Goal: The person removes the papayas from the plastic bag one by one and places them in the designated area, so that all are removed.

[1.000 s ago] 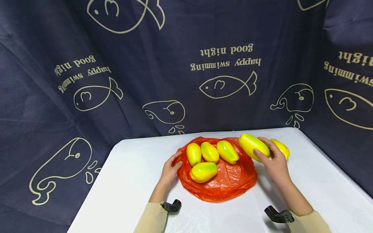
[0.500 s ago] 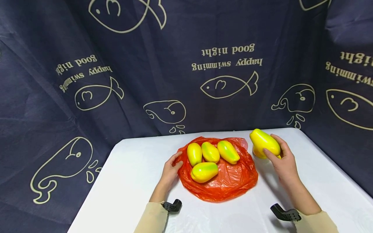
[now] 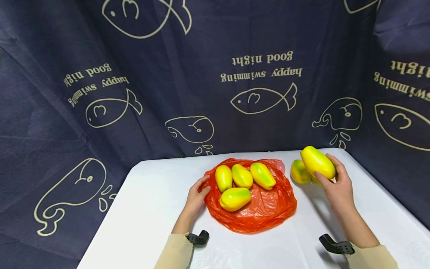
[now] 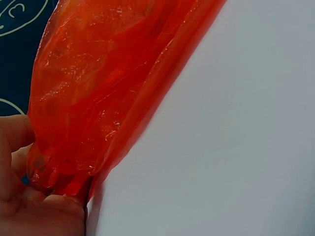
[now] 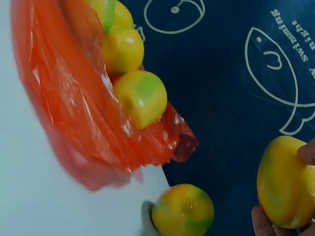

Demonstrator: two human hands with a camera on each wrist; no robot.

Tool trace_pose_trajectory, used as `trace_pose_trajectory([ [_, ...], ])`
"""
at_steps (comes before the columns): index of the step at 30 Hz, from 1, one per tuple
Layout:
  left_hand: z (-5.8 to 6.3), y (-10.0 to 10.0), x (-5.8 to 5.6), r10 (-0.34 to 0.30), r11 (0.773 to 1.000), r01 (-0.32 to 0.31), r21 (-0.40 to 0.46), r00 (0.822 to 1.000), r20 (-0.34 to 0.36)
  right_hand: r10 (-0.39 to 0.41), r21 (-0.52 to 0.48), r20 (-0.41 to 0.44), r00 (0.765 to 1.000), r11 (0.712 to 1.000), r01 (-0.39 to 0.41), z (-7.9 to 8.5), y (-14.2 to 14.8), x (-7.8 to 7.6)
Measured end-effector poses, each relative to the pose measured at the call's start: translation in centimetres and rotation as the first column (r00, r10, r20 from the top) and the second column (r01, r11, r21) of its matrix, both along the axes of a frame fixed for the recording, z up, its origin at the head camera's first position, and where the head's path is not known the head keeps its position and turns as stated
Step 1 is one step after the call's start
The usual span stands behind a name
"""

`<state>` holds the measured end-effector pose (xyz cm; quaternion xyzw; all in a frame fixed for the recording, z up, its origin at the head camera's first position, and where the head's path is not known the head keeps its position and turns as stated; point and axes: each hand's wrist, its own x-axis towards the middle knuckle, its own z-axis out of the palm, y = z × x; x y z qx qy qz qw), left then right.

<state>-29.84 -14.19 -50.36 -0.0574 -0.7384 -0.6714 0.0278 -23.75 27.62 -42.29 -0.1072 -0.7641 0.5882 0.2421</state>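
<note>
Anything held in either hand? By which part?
Right hand holds a yellow fruit, thumb and fingers round its end nearest the palm. Left hand touches the red bag at its left edge; whether it pinches is unclear.

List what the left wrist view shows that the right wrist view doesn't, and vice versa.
Left wrist only: the left hand, at the bag's edge.

Right wrist only: the right hand holding a yellow-green fruit; a loose fruit on the table just outside the bag; bagged fruits at the bag's opening; lettering on the curtain.

Both: the red bag, white table and dark curtain with pale line drawings.
</note>
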Motion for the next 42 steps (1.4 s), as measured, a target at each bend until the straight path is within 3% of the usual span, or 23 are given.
trace_pose_trajectory([
  [9, -0.1, -0.1, -0.1, -0.011, 1.000, 0.011, -0.011, 1.000, 0.009, -0.107, 0.020, 0.007, 0.994, 0.994, 0.107, -0.4, 1.5, -0.2],
  [22, -0.1, -0.1, -0.1, -0.011, 1.000, 0.011, -0.011, 1.000, -0.001, -0.224, 0.153, 0.113, 0.968, 0.966, 0.206, -0.7, 4.1, -0.3],
  [42, 0.1, -0.1, 0.1, -0.005, 1.000, 0.005, -0.020, 0.999, 0.034, -0.293, 0.163, 0.172, 0.941, 0.950, 0.266, -3.1, 7.5, -2.1],
])
